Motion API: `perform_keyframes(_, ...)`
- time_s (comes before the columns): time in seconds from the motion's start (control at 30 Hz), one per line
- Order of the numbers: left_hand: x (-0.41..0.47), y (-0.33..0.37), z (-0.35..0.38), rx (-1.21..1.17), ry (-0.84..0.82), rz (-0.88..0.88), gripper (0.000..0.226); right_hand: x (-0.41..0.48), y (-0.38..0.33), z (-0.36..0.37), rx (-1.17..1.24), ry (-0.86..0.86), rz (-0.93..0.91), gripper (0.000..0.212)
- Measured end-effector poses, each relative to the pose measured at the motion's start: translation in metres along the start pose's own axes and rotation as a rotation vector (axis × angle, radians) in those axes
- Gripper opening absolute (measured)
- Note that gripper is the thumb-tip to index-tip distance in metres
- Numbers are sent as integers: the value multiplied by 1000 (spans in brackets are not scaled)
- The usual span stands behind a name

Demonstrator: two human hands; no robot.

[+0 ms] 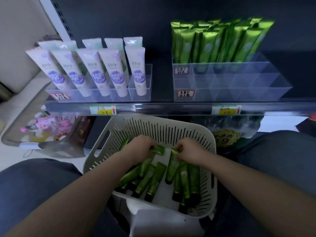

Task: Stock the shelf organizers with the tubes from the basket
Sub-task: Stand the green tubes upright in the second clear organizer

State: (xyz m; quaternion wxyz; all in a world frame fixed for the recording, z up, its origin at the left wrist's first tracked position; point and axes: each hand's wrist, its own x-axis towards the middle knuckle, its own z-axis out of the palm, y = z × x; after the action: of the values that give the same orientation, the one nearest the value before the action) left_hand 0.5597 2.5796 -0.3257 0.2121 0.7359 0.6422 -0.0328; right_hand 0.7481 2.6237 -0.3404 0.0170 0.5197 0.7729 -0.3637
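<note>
In the head view, the white slotted plastic basket (171,124) stands low between the person's knees, below the dark shelf (171,109), and the glossy green plastic tubes with black caps (153,181) lie inside it in a loose pile, some crossing each other. Both hands are down in the basket. The left hand (142,148) has its fingers curled round the flat crimped end of one green tube (160,150), and the right hand (190,151) pinches the crimped end of another green tube (171,168), whose cap end points toward the person. On the shelf above, the clear plastic organizer with square compartments (222,94) holds upright green tubes (213,43) only in its back row; the front rows look free. Beside it, to the left, stand white and purple tubes (102,72) in a second clear holder. I judge that the tubes are light and soft in the body, with a smooth foil skin that may slip. The flat crimped end is stiff and gives a sure hold, and then the cap can go down first into a compartment.
</note>
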Motion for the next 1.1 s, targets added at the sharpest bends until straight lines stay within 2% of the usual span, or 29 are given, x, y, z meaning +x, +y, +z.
perform_keyframes(0.17, 0, 25, -30, -1, 93, 64, 24, -15, -3, -21, 46, 114, -57, 25)
perform_keyframes(0.3, 2, 45, -52, 3, 174, 63, 29, -27, -5, -45, 34, 194, -110, 23)
perform_keyframes(0.5, 3, 74, -84, 22, 277, 98, 28, -42, -7, -85, 178, 255, -164, 15)
perform_keyframes(0.67, 4, 104, -111, 41, 358, 136, 27, -50, -8, -116, 186, 324, -216, 13)
perform_keyframes(1.1, 26, 165, -166, 106, 414, 225, 31, -80, 5, -195, 237, 410, -312, 10)
